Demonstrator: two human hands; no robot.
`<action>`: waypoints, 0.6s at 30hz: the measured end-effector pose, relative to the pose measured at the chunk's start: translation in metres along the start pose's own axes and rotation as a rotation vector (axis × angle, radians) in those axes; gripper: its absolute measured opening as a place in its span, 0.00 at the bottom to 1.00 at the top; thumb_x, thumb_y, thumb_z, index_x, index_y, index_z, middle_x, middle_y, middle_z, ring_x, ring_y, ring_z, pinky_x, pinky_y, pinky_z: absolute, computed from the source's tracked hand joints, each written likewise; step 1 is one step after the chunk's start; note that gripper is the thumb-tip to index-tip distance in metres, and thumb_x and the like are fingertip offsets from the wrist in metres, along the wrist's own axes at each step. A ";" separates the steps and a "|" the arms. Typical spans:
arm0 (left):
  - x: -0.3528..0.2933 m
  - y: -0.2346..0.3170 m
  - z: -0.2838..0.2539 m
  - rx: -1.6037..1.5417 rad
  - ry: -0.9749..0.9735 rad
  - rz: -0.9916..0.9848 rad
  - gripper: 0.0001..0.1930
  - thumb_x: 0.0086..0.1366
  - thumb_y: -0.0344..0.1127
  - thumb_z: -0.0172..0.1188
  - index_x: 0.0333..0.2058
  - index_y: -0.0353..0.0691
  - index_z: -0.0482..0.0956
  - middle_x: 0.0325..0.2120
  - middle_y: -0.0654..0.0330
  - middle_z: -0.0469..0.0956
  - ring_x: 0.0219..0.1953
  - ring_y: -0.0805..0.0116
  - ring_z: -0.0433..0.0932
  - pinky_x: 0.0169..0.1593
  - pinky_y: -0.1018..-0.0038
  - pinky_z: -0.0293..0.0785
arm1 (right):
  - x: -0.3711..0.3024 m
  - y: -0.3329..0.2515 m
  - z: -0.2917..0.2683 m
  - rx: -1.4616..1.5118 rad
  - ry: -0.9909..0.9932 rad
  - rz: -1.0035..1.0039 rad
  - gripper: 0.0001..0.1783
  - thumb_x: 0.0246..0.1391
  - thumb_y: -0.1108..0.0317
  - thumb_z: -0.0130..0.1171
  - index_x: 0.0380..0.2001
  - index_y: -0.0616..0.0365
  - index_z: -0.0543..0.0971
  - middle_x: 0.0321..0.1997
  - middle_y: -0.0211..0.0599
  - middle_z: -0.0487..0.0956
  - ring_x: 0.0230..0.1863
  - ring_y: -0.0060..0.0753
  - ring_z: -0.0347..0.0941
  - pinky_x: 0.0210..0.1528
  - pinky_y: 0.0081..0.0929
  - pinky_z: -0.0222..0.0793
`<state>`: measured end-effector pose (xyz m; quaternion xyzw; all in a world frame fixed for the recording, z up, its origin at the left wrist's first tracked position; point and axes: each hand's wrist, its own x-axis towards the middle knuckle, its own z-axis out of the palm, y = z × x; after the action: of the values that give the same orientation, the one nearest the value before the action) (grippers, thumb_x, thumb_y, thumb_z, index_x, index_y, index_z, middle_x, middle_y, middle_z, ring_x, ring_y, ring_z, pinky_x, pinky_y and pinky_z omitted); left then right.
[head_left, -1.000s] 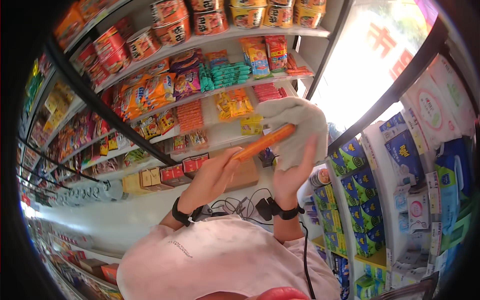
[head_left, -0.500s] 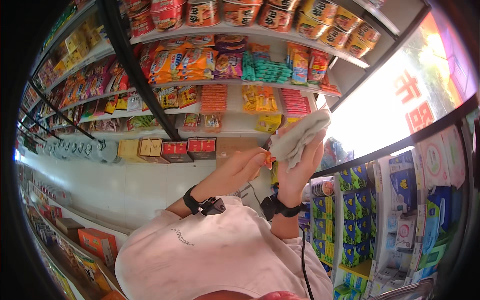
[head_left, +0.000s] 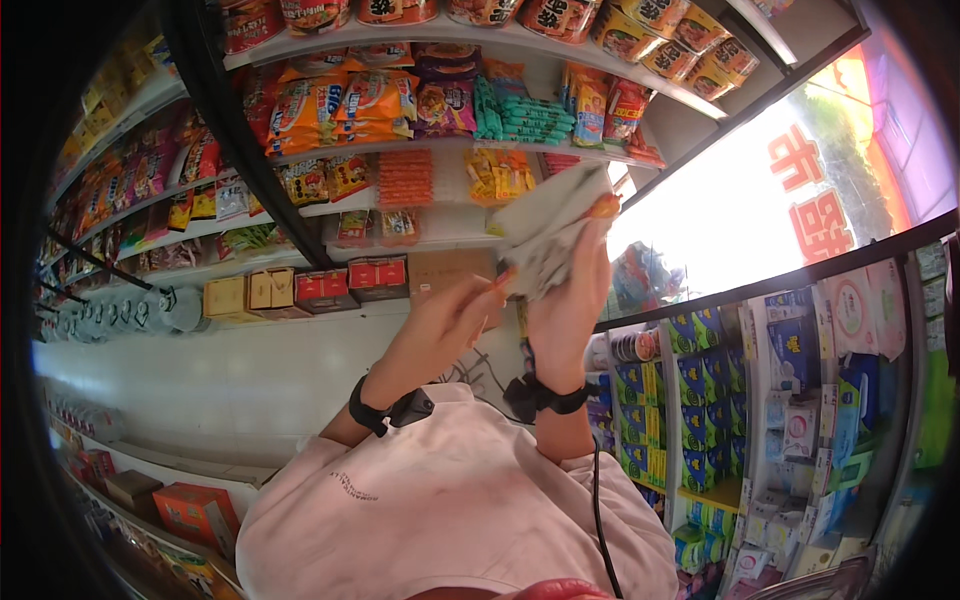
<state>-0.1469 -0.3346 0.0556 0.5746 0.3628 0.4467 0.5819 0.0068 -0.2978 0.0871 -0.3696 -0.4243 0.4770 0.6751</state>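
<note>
My right hand [head_left: 568, 305] is raised at the centre right, wrapped round a pale grey-white cloth [head_left: 553, 215] that hangs in loose folds over its fingers. By the right fingertips, at the cloth's edge, shows a small orange-yellow patch [head_left: 604, 207]; I cannot make out its kind. To the left, my left hand [head_left: 452, 318] is closed in a pinch beside the cloth's lower edge. A small orange-red bit [head_left: 501, 279] shows at its fingertips, mostly hidden by fingers and cloth. Both wrists wear black bands with small devices.
Ahead stand shelves with bowl noodles [head_left: 480, 12], bagged snacks [head_left: 375, 97] and orange packets [head_left: 405, 177]. Below them are red boxes [head_left: 378, 272] and bottled water [head_left: 175, 308]. Blue-green boxes [head_left: 708, 380] fill shelves at the right, by a bright window [head_left: 740, 190]. A cable [head_left: 600, 510] hangs past my right arm.
Both hands have shifted a little left in view, as have the shelves. The cloth now spreads wider and flatter over my right fingers. An orange-yellow patch now shows by the right fingertips.
</note>
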 end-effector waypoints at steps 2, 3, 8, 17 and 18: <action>0.000 0.007 -0.006 0.090 -0.106 -0.067 0.08 0.71 0.31 0.54 0.43 0.33 0.71 0.27 0.64 0.75 0.31 0.80 0.78 0.36 0.82 0.74 | 0.004 0.000 0.007 -0.285 0.004 -0.275 0.21 0.70 0.62 0.49 0.61 0.58 0.67 0.51 0.34 0.75 0.51 0.23 0.70 0.51 0.24 0.69; -0.001 0.010 -0.002 0.044 -0.018 -0.041 0.07 0.71 0.31 0.53 0.38 0.32 0.73 0.21 0.64 0.72 0.24 0.79 0.72 0.30 0.80 0.70 | 0.003 0.000 0.011 -0.383 0.011 -0.363 0.21 0.70 0.62 0.49 0.61 0.58 0.67 0.51 0.34 0.75 0.51 0.22 0.71 0.50 0.24 0.69; -0.002 -0.021 -0.011 0.090 0.045 0.068 0.12 0.71 0.30 0.47 0.37 0.27 0.77 0.24 0.60 0.78 0.26 0.75 0.80 0.32 0.80 0.75 | -0.020 0.042 0.004 -0.180 -0.119 0.195 0.21 0.72 0.59 0.45 0.59 0.61 0.67 0.46 0.31 0.76 0.42 0.19 0.71 0.44 0.20 0.69; 0.029 -0.012 -0.010 0.061 0.222 0.074 0.16 0.67 0.32 0.62 0.52 0.36 0.76 0.32 0.64 0.81 0.35 0.79 0.77 0.39 0.81 0.73 | -0.022 0.037 -0.053 -0.505 -0.058 0.002 0.15 0.69 0.60 0.50 0.45 0.63 0.73 0.27 0.25 0.72 0.26 0.17 0.65 0.28 0.21 0.62; 0.034 -0.011 -0.004 -0.086 0.246 0.140 0.19 0.66 0.34 0.64 0.53 0.36 0.76 0.33 0.65 0.81 0.37 0.81 0.76 0.40 0.82 0.70 | -0.028 0.034 -0.055 -0.632 -0.201 -0.062 0.14 0.67 0.62 0.53 0.44 0.63 0.74 0.26 0.28 0.73 0.25 0.18 0.66 0.27 0.22 0.63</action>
<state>-0.1385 -0.3009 0.0470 0.5139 0.3709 0.5686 0.5245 0.0414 -0.3203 0.0298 -0.4987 -0.6269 0.3350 0.4960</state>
